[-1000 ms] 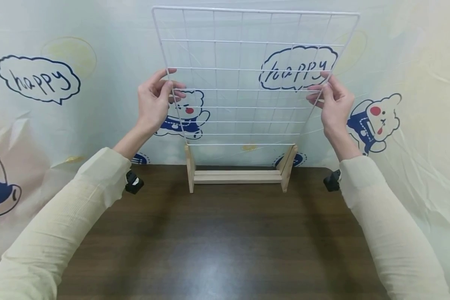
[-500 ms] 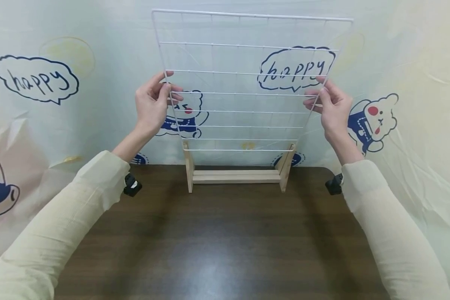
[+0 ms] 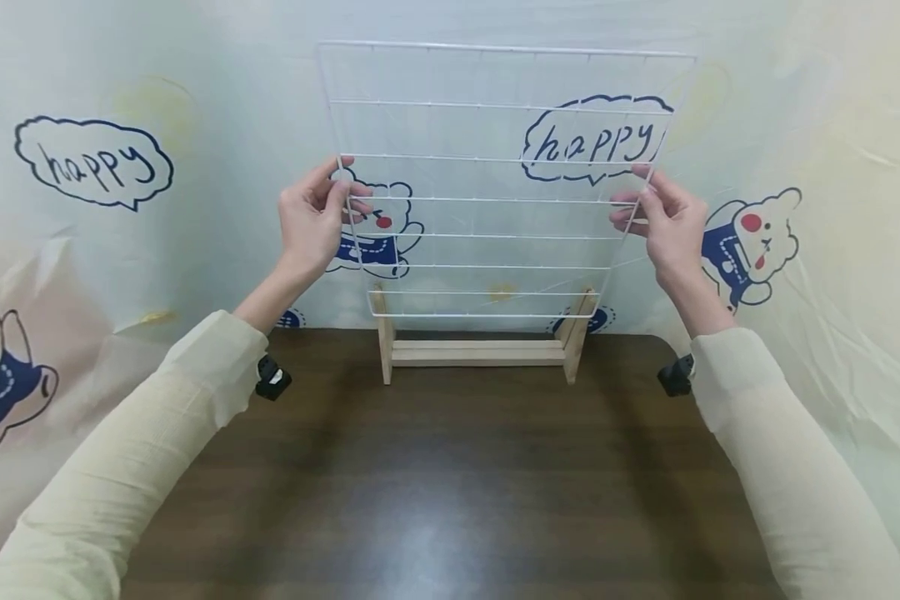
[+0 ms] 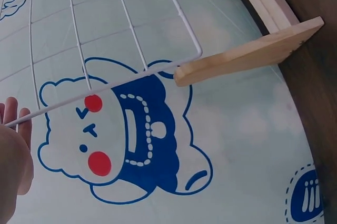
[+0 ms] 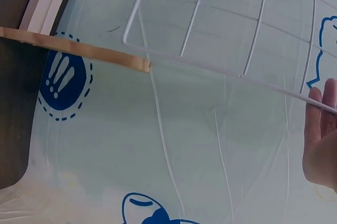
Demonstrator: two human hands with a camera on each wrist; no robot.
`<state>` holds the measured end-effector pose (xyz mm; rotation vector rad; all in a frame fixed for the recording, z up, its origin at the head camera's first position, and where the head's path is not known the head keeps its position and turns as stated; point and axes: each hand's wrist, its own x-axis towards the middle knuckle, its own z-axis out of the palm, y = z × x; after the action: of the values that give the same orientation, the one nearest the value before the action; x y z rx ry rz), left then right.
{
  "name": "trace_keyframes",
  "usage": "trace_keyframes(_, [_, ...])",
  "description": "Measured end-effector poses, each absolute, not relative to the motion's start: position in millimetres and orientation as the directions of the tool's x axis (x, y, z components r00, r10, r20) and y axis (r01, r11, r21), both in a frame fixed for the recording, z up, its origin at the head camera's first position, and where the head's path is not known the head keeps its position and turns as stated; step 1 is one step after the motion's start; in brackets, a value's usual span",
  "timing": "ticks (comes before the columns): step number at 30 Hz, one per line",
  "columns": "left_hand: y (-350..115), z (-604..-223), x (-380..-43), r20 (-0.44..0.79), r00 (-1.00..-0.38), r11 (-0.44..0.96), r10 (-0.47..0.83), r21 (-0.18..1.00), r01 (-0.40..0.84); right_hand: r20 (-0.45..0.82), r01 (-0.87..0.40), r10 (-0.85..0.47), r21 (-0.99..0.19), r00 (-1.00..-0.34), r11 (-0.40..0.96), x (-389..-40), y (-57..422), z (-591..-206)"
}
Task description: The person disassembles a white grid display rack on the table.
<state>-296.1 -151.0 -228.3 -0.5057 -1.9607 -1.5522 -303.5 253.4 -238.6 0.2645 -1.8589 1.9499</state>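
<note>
A white wire grid panel (image 3: 487, 200) is held up in front of a wooden stand (image 3: 477, 358). My left hand (image 3: 311, 223) pinches its left edge between thumb and fingers, and my right hand (image 3: 673, 229) pinches the right edge. In the head view the grid's bottom wire crosses the stand's two upright ends a little below their tops. The left wrist view has the grid's lower corner beside the tip of a wooden end piece (image 4: 247, 56). A similar end piece (image 5: 89, 49) lies close to the other corner in the right wrist view. Whether grid and wood touch, I cannot tell.
The stand is at the back of a dark brown wooden table (image 3: 435, 467). Directly behind hangs a pale patterned cloth (image 3: 217, 267) with cartoon bears and "happy" bubbles. Black wrist cameras (image 3: 273, 377) sit under both cuffs.
Both hands have lowered the grid slightly, still gripping its sides. Its bottom wire has gone from level with the tops of the stand's ends to below them.
</note>
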Motion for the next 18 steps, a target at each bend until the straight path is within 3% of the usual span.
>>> trace_keyframes(18, [-141, -242, -289, 0.660, -0.748, 0.267, -0.070, 0.735, 0.623, 0.404, -0.405, 0.136, -0.914, -0.904, 0.025, -285, 262, -246])
